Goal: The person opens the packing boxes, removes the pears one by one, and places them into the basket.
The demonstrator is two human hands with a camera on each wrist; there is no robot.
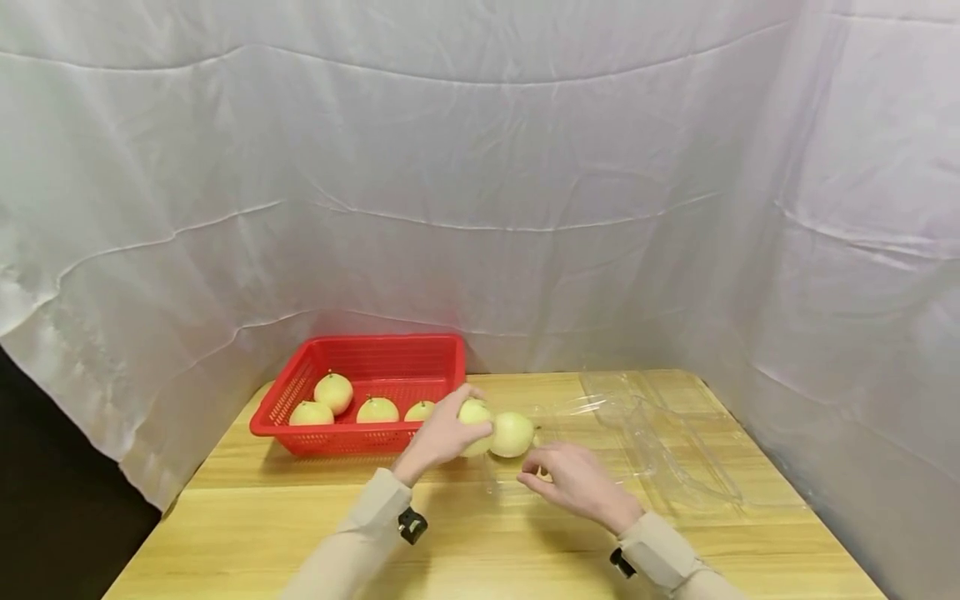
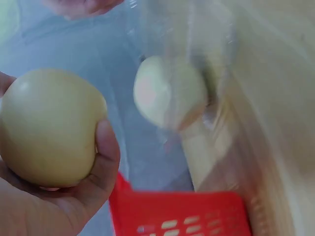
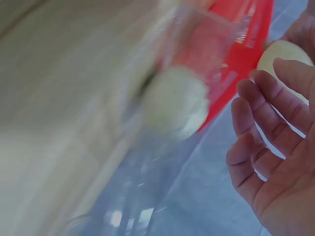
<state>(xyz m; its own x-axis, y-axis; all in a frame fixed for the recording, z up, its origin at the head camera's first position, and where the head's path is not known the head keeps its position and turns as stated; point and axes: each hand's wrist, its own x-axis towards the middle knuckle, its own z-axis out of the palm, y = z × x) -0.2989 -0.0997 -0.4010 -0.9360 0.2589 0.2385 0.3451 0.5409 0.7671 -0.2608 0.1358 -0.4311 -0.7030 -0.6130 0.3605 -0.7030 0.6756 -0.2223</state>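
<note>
My left hand (image 1: 444,432) grips a round, pale yellow pear (image 2: 51,128), fingers and thumb round its sides, just right of the red basket. A second pear (image 1: 512,435), stem pointing right, lies in the left end of a clear plastic clamshell box (image 1: 600,450). In the left wrist view the held pear is apart from that one. My right hand (image 1: 576,483) hovers at the box's near side, its fingers loosely curled round nothing. The right wrist view shows that hand (image 3: 280,147) close to the left hand's pear (image 3: 284,56), with the boxed pear (image 3: 176,103) blurred.
A red slotted basket (image 1: 352,439) stands at the back left of the wooden table (image 1: 247,533), with several more pears (image 1: 333,393) inside. The box's clear lid (image 1: 697,458) spreads to the right. Pale grey curtains (image 1: 495,167) hang behind and beside the table.
</note>
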